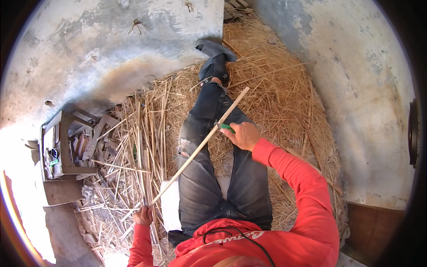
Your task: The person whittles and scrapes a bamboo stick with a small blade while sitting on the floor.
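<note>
A long pale wooden stick (194, 154) slants across my thighs, its far end up beyond my right hand. My left hand (143, 215) is closed at the stick's lower end, beside my left hip. Above my knees my right hand (245, 135) grips a small green-handled tool (227, 128). The tool's dark working end meets the stick, but its exact shape is too small to make out. My legs (209, 178), in worn dark trousers, stretch forward under the stick.
Straw and shavings (275, 89) cover the floor. Long split strips (147, 133) lie in a heap to my left. Farther left stands a wooden frame (66, 147) with scraps in it. Stained walls (364, 89) curve around, and a white block (170, 209) sits under me.
</note>
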Action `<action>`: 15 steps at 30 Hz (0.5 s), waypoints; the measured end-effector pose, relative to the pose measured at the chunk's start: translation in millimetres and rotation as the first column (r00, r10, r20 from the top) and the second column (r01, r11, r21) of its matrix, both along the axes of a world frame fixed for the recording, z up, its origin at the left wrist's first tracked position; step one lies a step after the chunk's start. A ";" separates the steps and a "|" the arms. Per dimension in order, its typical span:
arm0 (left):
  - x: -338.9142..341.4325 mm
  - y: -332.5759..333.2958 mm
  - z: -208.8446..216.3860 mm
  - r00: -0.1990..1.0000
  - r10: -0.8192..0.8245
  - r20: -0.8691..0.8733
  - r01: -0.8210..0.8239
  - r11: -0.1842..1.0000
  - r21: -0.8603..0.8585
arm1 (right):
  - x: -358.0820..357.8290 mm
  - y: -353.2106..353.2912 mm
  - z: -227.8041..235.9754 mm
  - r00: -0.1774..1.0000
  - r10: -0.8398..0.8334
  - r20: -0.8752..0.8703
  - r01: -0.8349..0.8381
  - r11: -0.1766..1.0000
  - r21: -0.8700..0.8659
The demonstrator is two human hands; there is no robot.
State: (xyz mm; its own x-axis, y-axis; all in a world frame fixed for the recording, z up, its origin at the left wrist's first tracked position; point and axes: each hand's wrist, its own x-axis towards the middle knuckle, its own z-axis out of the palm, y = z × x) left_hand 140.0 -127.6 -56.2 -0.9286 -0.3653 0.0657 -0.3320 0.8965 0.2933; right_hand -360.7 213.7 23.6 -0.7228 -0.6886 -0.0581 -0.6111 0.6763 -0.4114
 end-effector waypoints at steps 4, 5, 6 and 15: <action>-15.8 1.3 16.9 1.000 -0.015 0.012 0.015 1.000 -0.027 | -54.8 12.1 -7.2 0.952 -0.307 0.008 0.308 0.951 -0.009; -16.6 1.5 15.1 1.000 -0.007 0.027 0.008 1.000 -0.028 | -48.9 11.4 -12.3 0.947 -0.319 0.018 0.320 0.947 -0.020; -14.9 0.9 15.6 1.000 0.007 0.023 -0.006 0.999 -0.035 | -42.2 2.9 -15.7 0.947 -0.319 0.031 0.321 0.946 -0.041; -16.5 -4.8 18.0 0.998 0.050 0.049 -0.049 0.999 -0.020 | -75.7 37.9 -14.2 0.855 -0.516 0.060 0.519 0.853 -0.053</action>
State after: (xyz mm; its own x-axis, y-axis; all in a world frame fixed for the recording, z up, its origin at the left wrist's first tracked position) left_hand 123.5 -132.4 -38.1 -0.9118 -0.4098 0.0277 -0.3894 0.8839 0.2590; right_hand -436.4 251.6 9.5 -0.9735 -0.2194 -0.0649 -0.1618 0.8606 -0.4829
